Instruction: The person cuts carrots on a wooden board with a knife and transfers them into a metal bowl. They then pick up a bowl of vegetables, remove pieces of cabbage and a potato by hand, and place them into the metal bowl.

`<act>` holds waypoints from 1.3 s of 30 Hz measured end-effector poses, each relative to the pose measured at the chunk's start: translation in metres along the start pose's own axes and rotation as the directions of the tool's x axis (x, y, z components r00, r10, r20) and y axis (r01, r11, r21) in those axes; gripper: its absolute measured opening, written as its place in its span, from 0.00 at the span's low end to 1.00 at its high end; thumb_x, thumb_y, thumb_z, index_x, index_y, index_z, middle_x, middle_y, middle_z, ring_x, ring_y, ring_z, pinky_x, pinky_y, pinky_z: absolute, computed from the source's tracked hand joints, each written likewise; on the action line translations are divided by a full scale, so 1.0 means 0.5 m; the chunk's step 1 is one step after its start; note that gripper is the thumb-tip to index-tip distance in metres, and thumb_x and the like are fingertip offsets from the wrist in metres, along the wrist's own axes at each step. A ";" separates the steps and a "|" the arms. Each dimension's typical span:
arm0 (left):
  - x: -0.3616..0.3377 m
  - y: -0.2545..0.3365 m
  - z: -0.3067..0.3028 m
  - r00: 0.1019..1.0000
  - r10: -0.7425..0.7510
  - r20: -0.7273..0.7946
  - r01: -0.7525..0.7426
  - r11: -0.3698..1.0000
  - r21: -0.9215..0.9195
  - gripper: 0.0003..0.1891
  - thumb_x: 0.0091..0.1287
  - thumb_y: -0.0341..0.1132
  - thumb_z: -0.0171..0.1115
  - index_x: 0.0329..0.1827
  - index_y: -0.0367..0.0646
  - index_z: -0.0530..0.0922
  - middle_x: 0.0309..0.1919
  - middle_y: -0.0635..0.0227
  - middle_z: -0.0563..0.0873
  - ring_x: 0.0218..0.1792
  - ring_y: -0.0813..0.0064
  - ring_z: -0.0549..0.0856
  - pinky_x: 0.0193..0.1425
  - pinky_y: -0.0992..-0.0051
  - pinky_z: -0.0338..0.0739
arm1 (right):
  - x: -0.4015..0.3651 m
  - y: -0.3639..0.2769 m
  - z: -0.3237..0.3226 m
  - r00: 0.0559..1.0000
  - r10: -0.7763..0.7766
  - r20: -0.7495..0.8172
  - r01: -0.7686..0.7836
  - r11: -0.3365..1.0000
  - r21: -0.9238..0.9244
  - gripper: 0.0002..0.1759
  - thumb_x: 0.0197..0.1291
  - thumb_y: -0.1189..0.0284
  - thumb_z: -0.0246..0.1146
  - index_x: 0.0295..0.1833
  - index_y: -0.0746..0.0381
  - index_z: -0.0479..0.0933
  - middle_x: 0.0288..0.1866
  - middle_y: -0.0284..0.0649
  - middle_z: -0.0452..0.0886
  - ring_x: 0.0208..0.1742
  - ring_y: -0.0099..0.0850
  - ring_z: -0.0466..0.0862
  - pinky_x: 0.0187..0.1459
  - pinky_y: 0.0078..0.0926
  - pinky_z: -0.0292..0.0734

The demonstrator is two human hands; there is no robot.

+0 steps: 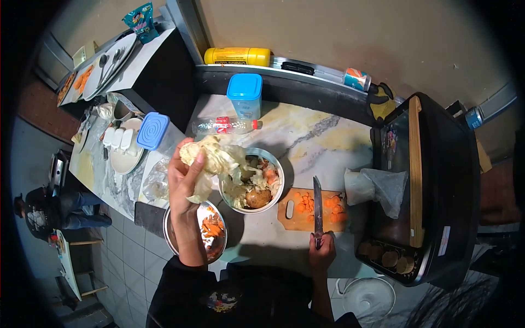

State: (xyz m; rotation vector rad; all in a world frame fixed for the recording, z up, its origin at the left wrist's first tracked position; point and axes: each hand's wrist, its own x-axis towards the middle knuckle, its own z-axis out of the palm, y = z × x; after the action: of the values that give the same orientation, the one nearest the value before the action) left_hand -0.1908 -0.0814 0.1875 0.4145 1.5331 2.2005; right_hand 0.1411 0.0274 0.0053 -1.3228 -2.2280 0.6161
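Note:
My left hand [185, 177] is closed around a clump of pale cabbage leaves [210, 153], held up over the left side of a white bowl [281, 183]. Inside that bowl lie a brown potato [258, 198] and vegetable scraps. In my right hand [322, 254] is the handle of a knife [318, 199], its dark blade pointing away from me over a wooden cutting board [288, 223]. Cut orange carrot pieces [334, 205] lie on the board, on both sides of the blade. Under my left forearm a round metal tray [167, 232] carries carrot strips [213, 225].
A blue-lidded container [245, 95] and a plastic bottle [221, 126] stand and lie behind the bowl. Another blue-lidded container [154, 131] is left. At right are a plastic bag [383, 188] and a large black appliance [456, 202]. A person [54, 210] is at far left.

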 end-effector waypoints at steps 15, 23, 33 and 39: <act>-0.026 0.007 -0.022 0.995 0.077 -0.071 -0.076 0.997 0.006 0.26 0.68 0.27 0.63 0.66 0.32 0.62 0.51 0.56 0.81 0.49 0.69 0.83 0.54 0.72 0.79 | 0.018 -0.009 -0.010 0.995 -0.052 -0.081 0.060 0.994 0.095 0.18 0.52 0.73 0.73 0.34 0.65 0.68 0.28 0.45 0.68 0.29 0.48 0.71 0.33 0.42 0.68; -0.067 -0.035 -0.022 0.998 0.042 -0.054 -0.036 0.992 0.118 0.20 0.66 0.24 0.66 0.57 0.40 0.68 0.46 0.63 0.83 0.46 0.76 0.82 0.52 0.76 0.77 | 0.076 -0.109 -0.049 0.999 -0.016 -0.040 0.022 0.986 0.166 0.13 0.56 0.76 0.69 0.41 0.67 0.71 0.34 0.47 0.71 0.36 0.44 0.74 0.41 0.39 0.71; -0.137 -0.127 0.007 0.997 -0.070 0.036 0.053 0.937 0.346 0.19 0.62 0.21 0.68 0.52 0.40 0.71 0.45 0.69 0.78 0.49 0.80 0.78 0.54 0.79 0.73 | 0.283 -0.310 0.068 0.868 -0.449 0.212 0.294 0.809 0.509 0.14 0.57 0.80 0.66 0.49 0.69 0.76 0.44 0.49 0.80 0.43 0.48 0.83 0.46 0.37 0.78; -0.139 -0.149 -0.014 0.996 -0.090 0.002 0.080 0.894 0.441 0.18 0.63 0.22 0.68 0.52 0.40 0.71 0.44 0.72 0.78 0.44 0.83 0.77 0.45 0.85 0.71 | 0.347 -0.365 0.161 0.740 -0.560 0.371 0.378 0.804 0.459 0.18 0.57 0.75 0.67 0.50 0.73 0.75 0.47 0.56 0.78 0.46 0.54 0.81 0.45 0.42 0.77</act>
State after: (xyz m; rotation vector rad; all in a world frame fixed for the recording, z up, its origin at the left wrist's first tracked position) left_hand -0.1213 -0.0996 0.1150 0.4938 2.0001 1.7629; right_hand -0.1042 0.0917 0.0793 -0.3832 -2.5408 1.1841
